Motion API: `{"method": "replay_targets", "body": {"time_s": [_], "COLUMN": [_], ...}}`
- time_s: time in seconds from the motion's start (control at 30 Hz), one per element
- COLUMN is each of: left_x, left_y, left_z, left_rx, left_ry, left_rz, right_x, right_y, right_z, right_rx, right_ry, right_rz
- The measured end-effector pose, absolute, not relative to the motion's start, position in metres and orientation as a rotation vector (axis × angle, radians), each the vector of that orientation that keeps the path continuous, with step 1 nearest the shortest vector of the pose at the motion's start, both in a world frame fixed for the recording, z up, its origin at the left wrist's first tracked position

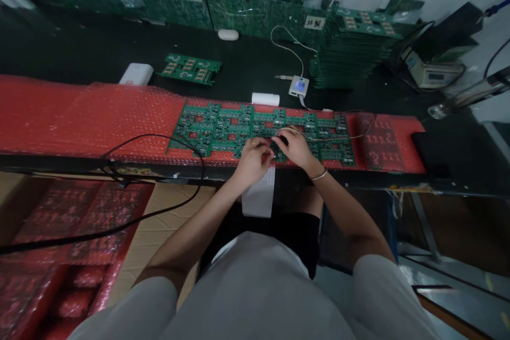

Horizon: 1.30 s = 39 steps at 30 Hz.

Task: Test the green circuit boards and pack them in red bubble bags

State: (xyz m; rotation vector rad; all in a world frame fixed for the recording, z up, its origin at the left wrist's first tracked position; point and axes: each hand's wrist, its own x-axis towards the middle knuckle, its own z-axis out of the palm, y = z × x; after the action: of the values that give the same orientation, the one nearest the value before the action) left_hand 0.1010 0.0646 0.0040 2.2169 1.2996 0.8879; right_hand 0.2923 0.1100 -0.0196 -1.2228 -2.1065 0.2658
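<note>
Two bare hands, the left hand (252, 158) and right hand (295, 150), meet over a green circuit board panel (223, 127) lying on red bubble wrap (99, 111) along the surface's (79, 53) near edge. Both hands' fingers are curled nearly shut, pinching a small dark part (276, 144) between them at the panel's near edge.

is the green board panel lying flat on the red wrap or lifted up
Flat: the board panel rests on the red bubble wrap, with the left hand and right hand at its near edge.
</note>
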Motion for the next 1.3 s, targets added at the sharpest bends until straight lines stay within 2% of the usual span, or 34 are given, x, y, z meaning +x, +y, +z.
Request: {"method": "replay_targets", "body": {"time_s": [0.2, 0.43, 0.8, 1.03, 1.3], "left_x": [0.115, 0.118, 0.106, 0.110, 0.082], "left_y": [0.079, 0.068, 0.044, 0.042, 0.012], "left_z": [-0.010, -0.003, -0.015, -0.018, -0.012], "left_rx": [2.245, 2.334, 2.646, 2.605, 2.543], "left_ry": [1.397, 1.501, 1.297, 1.308, 1.350], "left_rz": [0.821, 0.776, 0.735, 0.761, 0.888], "right_x": [0.293, 0.291, 0.290, 0.270, 0.263], "right_y": [0.110, 0.109, 0.112, 0.123, 0.128], "right_z": [-0.020, -0.017, -0.003, 0.004, 0.001], "right_rx": [-1.240, -1.240, -1.149, -1.107, -1.046], "right_ry": [-2.125, -2.121, -2.016, -2.056, -2.167], "right_rz": [0.263, 0.250, 0.324, 0.485, 0.477]}}
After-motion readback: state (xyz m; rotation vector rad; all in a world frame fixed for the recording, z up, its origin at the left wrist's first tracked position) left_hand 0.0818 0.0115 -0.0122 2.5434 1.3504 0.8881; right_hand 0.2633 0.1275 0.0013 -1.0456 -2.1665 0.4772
